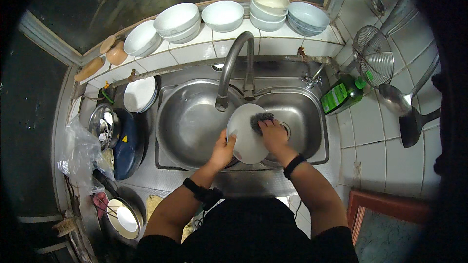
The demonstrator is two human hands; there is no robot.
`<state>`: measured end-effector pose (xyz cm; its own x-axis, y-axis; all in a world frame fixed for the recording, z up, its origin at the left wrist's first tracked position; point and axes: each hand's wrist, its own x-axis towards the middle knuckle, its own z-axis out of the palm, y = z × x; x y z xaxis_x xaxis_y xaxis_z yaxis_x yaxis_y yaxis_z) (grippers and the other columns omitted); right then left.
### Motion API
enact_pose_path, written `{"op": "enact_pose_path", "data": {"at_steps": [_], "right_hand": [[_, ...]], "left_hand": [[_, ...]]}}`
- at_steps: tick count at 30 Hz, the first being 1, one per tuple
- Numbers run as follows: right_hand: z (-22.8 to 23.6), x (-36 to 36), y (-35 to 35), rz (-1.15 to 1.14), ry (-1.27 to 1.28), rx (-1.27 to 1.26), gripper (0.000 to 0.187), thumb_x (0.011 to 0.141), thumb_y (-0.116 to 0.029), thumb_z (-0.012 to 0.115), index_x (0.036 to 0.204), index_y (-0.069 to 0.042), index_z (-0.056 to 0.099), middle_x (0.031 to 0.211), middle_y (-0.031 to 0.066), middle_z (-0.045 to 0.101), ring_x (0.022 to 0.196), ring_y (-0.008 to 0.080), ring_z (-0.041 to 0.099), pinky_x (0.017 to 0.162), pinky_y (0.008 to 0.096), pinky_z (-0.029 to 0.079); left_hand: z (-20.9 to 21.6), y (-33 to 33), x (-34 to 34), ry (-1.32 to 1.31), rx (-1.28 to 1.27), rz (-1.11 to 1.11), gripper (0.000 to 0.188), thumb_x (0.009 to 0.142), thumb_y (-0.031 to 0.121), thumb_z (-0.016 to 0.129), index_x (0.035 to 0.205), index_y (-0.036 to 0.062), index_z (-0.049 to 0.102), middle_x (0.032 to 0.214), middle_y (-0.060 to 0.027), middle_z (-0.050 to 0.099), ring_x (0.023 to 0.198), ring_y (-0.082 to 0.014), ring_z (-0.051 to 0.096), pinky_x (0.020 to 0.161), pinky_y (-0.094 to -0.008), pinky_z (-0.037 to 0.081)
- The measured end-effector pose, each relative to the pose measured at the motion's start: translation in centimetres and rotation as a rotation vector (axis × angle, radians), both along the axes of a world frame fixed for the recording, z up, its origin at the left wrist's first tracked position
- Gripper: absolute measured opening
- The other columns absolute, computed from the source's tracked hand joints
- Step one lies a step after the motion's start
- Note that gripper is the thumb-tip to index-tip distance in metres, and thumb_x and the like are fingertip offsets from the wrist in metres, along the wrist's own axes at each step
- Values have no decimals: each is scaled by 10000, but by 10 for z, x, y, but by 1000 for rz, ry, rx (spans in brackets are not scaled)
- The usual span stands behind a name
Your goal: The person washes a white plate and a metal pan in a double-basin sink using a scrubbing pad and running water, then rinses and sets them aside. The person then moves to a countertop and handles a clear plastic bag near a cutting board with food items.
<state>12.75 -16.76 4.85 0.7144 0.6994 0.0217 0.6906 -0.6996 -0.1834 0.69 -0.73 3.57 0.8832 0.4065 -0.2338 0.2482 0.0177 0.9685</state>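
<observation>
While left hand [223, 151] clamps plate [244, 139] just below faucet [226, 70], right hand [274, 137] grips scourer [256, 122] on it; likely scrubbing; next stroke wants steady rim.

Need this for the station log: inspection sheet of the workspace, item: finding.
Surface: stainless-steel two-basin sink, curved grey metal tap over it.
Job's things: round white plate in view over the divider, contact unclear; dark grey scouring pad against its face.
Clutter: crumpled clear plastic bag and stacked round white plates, left.
Hands: left hand grips the plate's left edge; right hand presses the pad.
Cables: thin dark cord-like strand by the person's right side; its run is hidden.
Surroundings: round white and pale-blue bowls along the ledge; green bottle and round wire skimmer by the right wall.
</observation>
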Motion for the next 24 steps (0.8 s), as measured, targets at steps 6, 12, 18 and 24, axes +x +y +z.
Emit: {"op": "enact_pose_path", "data": {"at_steps": [6, 12, 18, 24], "right_hand": [[5, -36, 13, 268, 293, 481, 496, 698, -100, 627, 1184, -121, 525, 1143, 81, 551, 1038, 290, 515, 850, 393, 454], [-4, -34, -17, 271, 239, -50, 378, 754, -133, 573, 1130, -167, 562, 1103, 40, 564, 1037, 258, 519, 836, 399, 452], [-26, 1, -21, -75, 27, -211, 359, 772, -161, 557, 1131, -182, 556, 1096, 27, 558, 1080, 251, 503, 839, 418, 459], [-28, -1, -47, -166, 116, -128, 386, 803, -142, 497, 1181, -202, 542, 1129, 53, 567, 1032, 283, 538, 842, 414, 478]], "left_hand": [[17, -11, 0, 175, -185, 130, 438, 931, 335, 484, 1246, 36, 438, 1094, -124, 571, 983, -177, 519, 868, -309, 412], [24, 1, 0, 39, 68, 132, 419, 926, 290, 487, 1268, 54, 434, 1077, -145, 582, 957, -211, 560, 838, -334, 437], [26, -4, -2, -35, 390, 94, 425, 892, 285, 519, 1261, 90, 444, 1036, -197, 594, 895, -288, 608, 793, -374, 461], [20, 47, -27, 100, -147, 288, 387, 916, 234, 475, 1246, 37, 432, 1031, -138, 583, 942, -198, 525, 820, -315, 425]]}}
